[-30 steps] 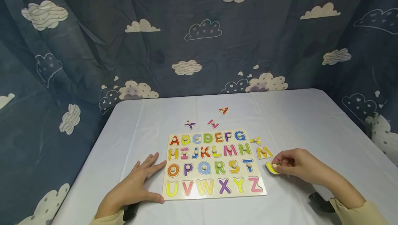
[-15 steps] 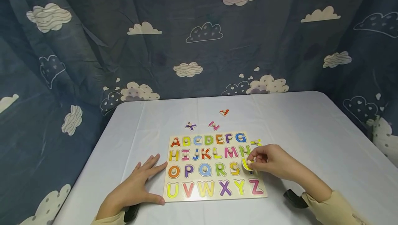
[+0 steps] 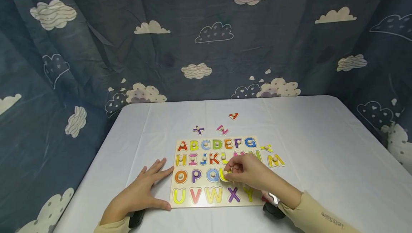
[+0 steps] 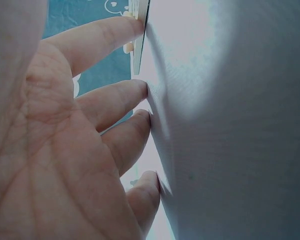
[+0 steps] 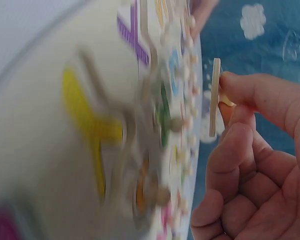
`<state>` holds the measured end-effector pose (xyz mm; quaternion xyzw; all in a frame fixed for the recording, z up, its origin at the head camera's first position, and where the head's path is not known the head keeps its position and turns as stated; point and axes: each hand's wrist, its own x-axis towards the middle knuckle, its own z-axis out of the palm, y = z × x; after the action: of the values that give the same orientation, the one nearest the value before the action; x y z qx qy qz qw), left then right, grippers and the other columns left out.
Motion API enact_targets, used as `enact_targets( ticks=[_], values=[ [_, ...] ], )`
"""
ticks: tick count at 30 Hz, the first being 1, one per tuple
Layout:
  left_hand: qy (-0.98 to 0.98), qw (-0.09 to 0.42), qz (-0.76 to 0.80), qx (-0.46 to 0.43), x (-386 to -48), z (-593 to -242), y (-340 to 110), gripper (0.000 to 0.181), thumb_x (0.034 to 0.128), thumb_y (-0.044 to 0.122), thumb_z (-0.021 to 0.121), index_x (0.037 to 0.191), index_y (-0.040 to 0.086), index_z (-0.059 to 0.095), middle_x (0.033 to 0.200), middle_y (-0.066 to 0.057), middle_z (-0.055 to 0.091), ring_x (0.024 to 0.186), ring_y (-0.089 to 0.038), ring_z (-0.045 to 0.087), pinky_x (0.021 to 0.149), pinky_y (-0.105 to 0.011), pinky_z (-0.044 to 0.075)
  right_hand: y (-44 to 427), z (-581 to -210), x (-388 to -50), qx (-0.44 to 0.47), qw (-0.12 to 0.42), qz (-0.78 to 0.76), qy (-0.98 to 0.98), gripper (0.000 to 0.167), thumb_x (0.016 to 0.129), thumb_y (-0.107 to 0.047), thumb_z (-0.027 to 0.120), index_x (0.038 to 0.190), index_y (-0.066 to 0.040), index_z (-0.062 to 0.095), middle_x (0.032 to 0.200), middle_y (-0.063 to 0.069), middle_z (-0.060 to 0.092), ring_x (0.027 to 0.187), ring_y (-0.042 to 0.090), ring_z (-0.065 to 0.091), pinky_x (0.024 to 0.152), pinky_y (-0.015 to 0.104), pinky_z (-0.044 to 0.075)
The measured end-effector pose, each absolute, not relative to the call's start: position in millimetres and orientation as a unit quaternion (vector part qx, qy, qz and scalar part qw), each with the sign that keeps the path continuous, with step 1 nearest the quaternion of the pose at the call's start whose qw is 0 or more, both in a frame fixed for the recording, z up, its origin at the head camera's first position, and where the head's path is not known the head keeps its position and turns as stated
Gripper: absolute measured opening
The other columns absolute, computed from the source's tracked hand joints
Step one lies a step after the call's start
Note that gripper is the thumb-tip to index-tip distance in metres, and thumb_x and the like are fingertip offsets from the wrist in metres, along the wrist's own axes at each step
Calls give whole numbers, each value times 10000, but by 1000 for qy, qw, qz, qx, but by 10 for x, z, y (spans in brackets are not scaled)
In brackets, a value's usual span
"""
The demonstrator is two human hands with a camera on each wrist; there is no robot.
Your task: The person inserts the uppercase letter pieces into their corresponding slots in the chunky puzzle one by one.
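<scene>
My right hand pinches a yellow U-shaped letter piece by its knob, over the third row of the wooden alphabet puzzle board. In the right wrist view the letter piece is seen edge-on, held apart from the board by thumb and fingertips. Part of the board's right side is hidden under that hand. With fingers spread, my left hand rests on the table at the board's left edge, thumb and index finger touching it. In the bottom row, the recesses U, V, W and X show without knobs.
Beyond the board lie a purple X piece, a pink Z piece and a red piece. To its right are a yellow Y piece and a yellow-orange W piece. A cloud-patterned curtain hangs behind the white table.
My right hand has lifted the yellow U piece from the table right of the board and carried it left over the board. The left hand stays in place.
</scene>
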<state>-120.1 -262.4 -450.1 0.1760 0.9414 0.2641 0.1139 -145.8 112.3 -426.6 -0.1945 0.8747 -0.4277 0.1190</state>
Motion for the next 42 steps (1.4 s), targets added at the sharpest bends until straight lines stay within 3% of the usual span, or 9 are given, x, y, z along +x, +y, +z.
enact_targets(
  ticks=[18, 24, 33, 42],
  values=[
    [941, 115, 263, 179, -1223, -4511, -2636, 1164, 596, 627, 986, 1598, 237, 541, 1773, -148, 302, 1659, -451, 209, 1294, -770, 112, 391, -4350, -1357, -232, 148, -448, 850, 95, 881, -140, 851, 858, -134, 759, 627, -108, 566, 552, 0, 449, 512, 148, 352],
    [938, 113, 264, 192, -1227, -4515, -2659, 1156, 618, 640, 970, 1606, 233, 529, 1775, -159, 291, 1656, -462, 207, 1286, -781, 114, 164, -4369, -1310, -240, 163, -451, 844, 107, 889, -129, 837, 831, -163, 755, 592, -88, 627, 490, -2, 441, 459, 156, 311],
    [936, 112, 267, 200, -1220, -4510, -2661, 1142, 635, 647, 956, 1609, 237, 525, 1776, -163, 287, 1654, -468, 208, 1276, -794, 124, -63, -4376, -1258, -250, 153, -421, 858, 167, 882, -173, 866, 790, -199, 730, 543, -141, 581, 470, -7, 522, 514, 160, 351],
    [937, 111, 268, 194, -1200, -4511, -2670, 1148, 627, 646, 962, 1609, 241, 525, 1778, -153, 285, 1659, -456, 204, 1289, -776, 120, -171, -4388, -1225, -238, 151, -398, 873, 185, 861, -196, 897, 768, -217, 739, 550, -145, 559, 483, -21, 465, 487, 173, 316]
  ],
)
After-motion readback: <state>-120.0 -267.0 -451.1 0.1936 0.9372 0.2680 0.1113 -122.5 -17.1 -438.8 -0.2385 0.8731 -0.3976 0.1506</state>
